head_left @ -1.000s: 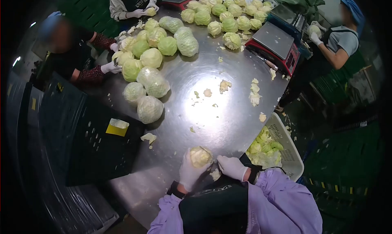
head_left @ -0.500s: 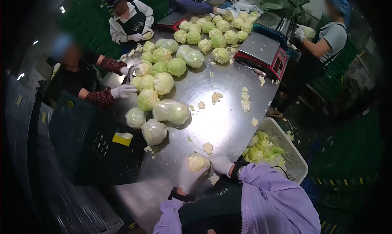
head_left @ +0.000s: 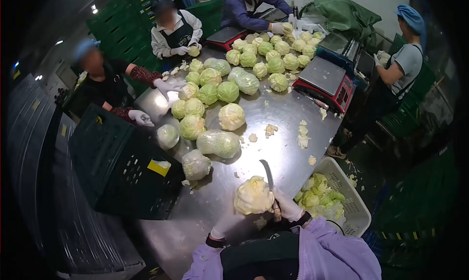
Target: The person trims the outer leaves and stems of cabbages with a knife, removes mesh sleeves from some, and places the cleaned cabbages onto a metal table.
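A pale trimmed cabbage (head_left: 254,195) rests in my gloved left hand (head_left: 228,218), which holds it from the left and below, low over the metal table (head_left: 273,133). My gloved right hand (head_left: 288,206) grips the wooden handle of a knife (head_left: 267,174). Its curved blade points up and away, along the cabbage's right side. Beyond the cabbage lie wrapped cabbages (head_left: 218,143) and a loose whitish one (head_left: 231,116). Small leaf scraps (head_left: 270,130) are scattered on the metal.
A white basket (head_left: 355,197) of leaves stands at the right below the table edge. A dark crate (head_left: 132,167) is at the left. A red scale (head_left: 325,80) and many cabbages (head_left: 275,65) lie farther back. Several co-workers stand around the table.
The view has shifted. The cabbage in my left hand now shows more fully, and the knife blade has come into sight. The co-worker at the left has drawn both hands back from the cabbages.
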{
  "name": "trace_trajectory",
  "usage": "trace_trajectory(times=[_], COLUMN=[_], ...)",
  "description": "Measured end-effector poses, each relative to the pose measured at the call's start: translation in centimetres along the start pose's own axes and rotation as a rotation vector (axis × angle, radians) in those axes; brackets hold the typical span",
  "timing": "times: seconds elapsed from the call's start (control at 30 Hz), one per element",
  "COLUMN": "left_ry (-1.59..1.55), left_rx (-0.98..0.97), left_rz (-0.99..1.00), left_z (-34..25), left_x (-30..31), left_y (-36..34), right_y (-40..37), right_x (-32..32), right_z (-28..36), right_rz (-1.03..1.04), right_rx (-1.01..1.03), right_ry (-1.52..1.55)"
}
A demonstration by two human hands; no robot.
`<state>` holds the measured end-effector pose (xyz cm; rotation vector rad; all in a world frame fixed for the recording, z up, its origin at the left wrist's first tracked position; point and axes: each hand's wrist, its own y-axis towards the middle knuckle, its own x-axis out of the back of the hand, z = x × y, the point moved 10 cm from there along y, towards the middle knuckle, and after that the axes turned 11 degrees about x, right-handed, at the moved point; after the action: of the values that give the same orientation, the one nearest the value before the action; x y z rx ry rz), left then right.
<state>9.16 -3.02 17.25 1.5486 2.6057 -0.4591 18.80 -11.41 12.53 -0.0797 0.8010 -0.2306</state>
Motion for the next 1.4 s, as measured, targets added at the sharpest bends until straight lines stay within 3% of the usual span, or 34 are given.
trace_trajectory(times=[0.03, 0.07, 0.1, 0.13, 0.2, 0.23, 0.33, 0.4, 0.53, 0.6, 0.63, 0.73, 0.8, 0.83, 0.9, 0.93, 1.0, 1.13, 1.2, 1.23, 1.3, 1.4], left_ry=[-0.005, -0.446, -0.895, -0.856, -0.814, -0.821, -0.665, -0.347, -0.257, 0.297, 0.296, 0.491, 0.154, 0.144, -0.652, -0.659, -0.558, -0.515, -0.315, -0.317, 0.636, 0.518], left_rx=[0.001, 0.157, 0.306, 0.328, 0.306, 0.299, 0.202, 0.014, -0.150, -0.310, -0.309, -0.407, -0.336, -0.337, 0.366, 0.356, 0.224, 0.038, -0.164, -0.166, -0.337, -0.298], left_rz=[-0.009, 0.157, 0.317, 0.232, 0.039, 0.026, 0.064, -0.054, -0.131, -0.272, -0.274, -0.225, -0.244, -0.252, 0.055, 0.047, 0.068, 0.105, -0.274, -0.269, -0.539, -0.423], left_z=[0.5, 1.8, 2.5, 3.0, 2.6, 3.2, 2.1, -4.5, -4.9, -5.7, -5.0, -4.7, -4.5, -4.3, 2.5, 2.3, -0.7, -2.0, -2.8, -2.8, -5.7, -3.1], left_x=[0.4, -0.9, -2.6, -2.3, -1.4, -0.6, 0.3, 0.3, 1.4, 1.2, 1.3, -0.5, -0.5, -0.4, -2.6, -2.5, -2.4, -1.3, 1.2, 1.3, 1.2, 1.3], left_y=[-0.2, -0.9, -2.1, -2.1, -2.3, -2.3, -1.7, -1.1, -1.7, -3.0, -3.3, -4.2, -4.3, -4.6, -3.4, -3.3, -2.7, -2.0, -3.1, -3.1, -4.7, -4.5], right_y=[0.1, 0.1, -0.3, -0.4, 0.0, 0.0, -0.1, -0.4, -0.7, -0.3, -0.4, -0.7, -0.7, -0.5, -0.1, 0.3, 0.6, 0.1, -0.4, -0.7, -0.6, 0.0], right_x=[-1.3, -2.1, -0.5, -0.9, -3.5, -3.7, -3.0, -2.1, -2.4, -1.8, -0.2, 0.6, -0.4, -1.1, -1.3, -1.8, -2.6, -0.1, -1.1, -1.7, -1.7, -1.3], right_z=[2.5, 4.2, 2.5, 2.0, 4.7, 4.6, 4.7, 3.8, 2.1, -0.7, -2.5, -1.8, -0.9, 0.0, 1.1, 1.8, 2.8, 2.1, 2.8, 3.1, 1.6, -0.2], right_rz=[-0.033, -0.065, -0.101, -0.093, 0.037, 0.014, -0.085, -0.109, -0.046, 0.092, 0.025, -0.117, -0.135, -0.146, -0.145, -0.061, 0.033, -0.128, -0.078, -0.086, -0.044, -0.018], right_rx=[0.102, 0.192, 0.025, -0.004, 0.244, 0.212, 0.176, 0.140, 0.084, 0.084, -0.088, 0.071, 0.115, 0.165, 0.208, 0.259, 0.299, 0.131, 0.097, 0.094, 0.078, 0.072], right_ry=[-0.107, -0.211, -0.323, -0.320, -0.683, -0.643, -0.533, -0.475, -0.231, -0.105, -0.088, 0.074, 0.036, 0.003, -0.035, -0.106, -0.177, -0.212, -0.302, -0.284, -0.240, -0.166])
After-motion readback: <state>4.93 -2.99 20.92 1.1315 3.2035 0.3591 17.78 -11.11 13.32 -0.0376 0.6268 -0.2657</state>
